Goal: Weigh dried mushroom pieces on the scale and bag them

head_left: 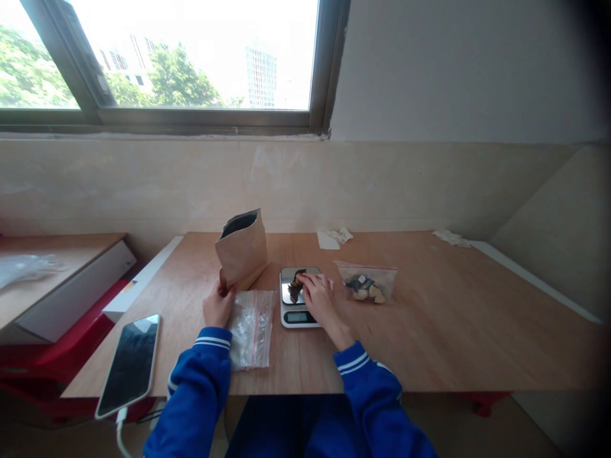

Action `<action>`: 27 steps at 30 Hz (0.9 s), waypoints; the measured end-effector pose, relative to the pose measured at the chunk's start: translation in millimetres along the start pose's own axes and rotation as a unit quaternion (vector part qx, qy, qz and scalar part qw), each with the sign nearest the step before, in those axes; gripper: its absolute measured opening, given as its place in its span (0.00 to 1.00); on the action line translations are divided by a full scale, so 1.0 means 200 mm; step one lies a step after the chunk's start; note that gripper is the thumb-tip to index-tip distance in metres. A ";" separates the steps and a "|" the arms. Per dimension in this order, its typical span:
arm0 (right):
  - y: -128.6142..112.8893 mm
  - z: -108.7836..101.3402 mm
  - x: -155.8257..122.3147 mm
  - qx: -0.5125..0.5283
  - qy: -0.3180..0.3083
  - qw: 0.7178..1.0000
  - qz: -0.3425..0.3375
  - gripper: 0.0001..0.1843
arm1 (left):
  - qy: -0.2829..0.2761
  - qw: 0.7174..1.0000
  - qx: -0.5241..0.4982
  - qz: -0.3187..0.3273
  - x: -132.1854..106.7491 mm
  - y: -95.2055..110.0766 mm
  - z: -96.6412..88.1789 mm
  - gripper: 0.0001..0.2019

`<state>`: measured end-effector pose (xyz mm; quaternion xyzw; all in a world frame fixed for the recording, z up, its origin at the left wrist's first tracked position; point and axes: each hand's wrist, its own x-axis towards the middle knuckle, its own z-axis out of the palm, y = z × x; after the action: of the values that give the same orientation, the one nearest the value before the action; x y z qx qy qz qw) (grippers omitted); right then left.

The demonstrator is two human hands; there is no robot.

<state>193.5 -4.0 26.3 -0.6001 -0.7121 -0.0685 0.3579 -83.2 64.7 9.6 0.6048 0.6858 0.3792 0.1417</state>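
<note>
A brown kraft paper bag (243,251) stands upright on the table with its mouth gaping and a dark inside. My left hand (219,306) is closed at its lower left corner, gripping the paper. On the steel plate of a white digital kitchen scale (286,317) lie dark, curled dried pieces (294,291). My right hand (321,298) reaches over the scale from the right, fingers stretched out with the tips touching those pieces; its thumb is mostly hidden. The scale's display is lit, but its digits are too small to read.
Clear zip bags (252,331) lie flat left of the scale. Right of it sits a filled zip bag (367,284) with dark and tan pieces. A phone (131,359) with a white cable rests at the left edge. Crumpled tissue (338,236) lies near the wall.
</note>
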 end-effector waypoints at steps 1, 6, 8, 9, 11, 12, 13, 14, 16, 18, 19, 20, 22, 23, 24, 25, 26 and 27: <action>0.00 0.00 0.00 0.000 -0.001 1.000 -0.002 0.21 | -0.001 1.000 -0.001 -0.001 0.00 0.00 0.00 0.22; 0.02 0.01 0.05 -0.002 0.021 1.000 0.009 0.18 | 0.002 1.000 -0.006 0.006 -0.01 0.01 0.00 0.21; 0.02 0.00 0.07 -0.014 0.012 1.000 0.014 0.17 | -0.001 1.000 0.000 0.002 0.00 0.00 0.00 0.21; 0.03 -0.01 0.08 -0.024 -0.001 1.000 0.017 0.16 | -0.003 1.000 0.004 -0.001 0.00 0.00 0.00 0.21; 0.03 -0.04 0.09 -0.049 -0.034 0.998 0.031 0.17 | -0.007 1.000 0.008 -0.005 0.00 0.00 0.00 0.21; 0.03 -0.05 0.10 -0.059 -0.049 0.996 0.039 0.17 | -0.009 1.000 0.009 -0.005 0.00 0.00 0.00 0.21; 0.02 -0.06 0.10 -0.068 -0.058 0.995 0.047 0.17 | -0.010 1.000 0.008 -0.005 0.00 0.00 0.00 0.21; 0.02 -0.07 0.11 -0.074 -0.065 0.994 0.054 0.17 | -0.011 1.000 0.007 -0.005 0.00 0.00 0.00 0.21; 0.02 -0.08 0.11 -0.079 -0.070 0.992 0.062 0.17 | -0.012 1.000 0.007 -0.006 0.00 0.00 0.00 0.21; 0.02 -0.09 0.11 -0.078 -0.074 0.992 0.063 0.17 | -0.012 1.000 0.009 -0.008 0.00 0.01 -0.01 0.21; 0.01 -0.09 0.11 -0.074 -0.074 0.993 0.063 0.16 | -0.012 1.000 0.011 -0.008 0.00 0.01 -0.01 0.21; 0.01 -0.10 0.11 -0.068 -0.070 0.993 0.064 0.16 | -0.012 1.000 0.013 -0.008 0.00 0.01 -0.01 0.21; 0.01 -0.11 0.11 -0.042 -0.048 0.995 0.071 0.15 | -0.011 1.000 0.015 -0.006 0.00 0.01 -0.01 0.21; 0.00 -0.12 0.12 -0.022 -0.028 0.997 0.075 0.15 | -0.010 1.000 0.015 -0.005 0.00 0.01 -0.01 0.21; -0.01 -0.14 0.13 0.004 -0.005 0.997 0.078 0.15 | -0.009 1.000 0.013 -0.004 0.00 0.01 -0.01 0.21; -0.02 -0.16 0.14 0.038 0.018 0.996 0.078 0.15 | -0.008 1.000 0.010 -0.003 0.00 0.01 -0.01 0.21; -0.03 -0.19 0.16 0.076 0.039 0.994 0.073 0.15 | -0.008 1.000 0.006 -0.001 0.00 0.00 0.00 0.20; -0.05 -0.22 0.17 0.117 0.058 0.989 0.063 0.16 | -0.006 1.000 0.001 0.001 0.00 0.00 0.00 0.20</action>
<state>202.6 -2.3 81.9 -0.5926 -0.6543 0.0030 0.4699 -83.8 65.5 9.6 0.6080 0.6845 0.3750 0.1451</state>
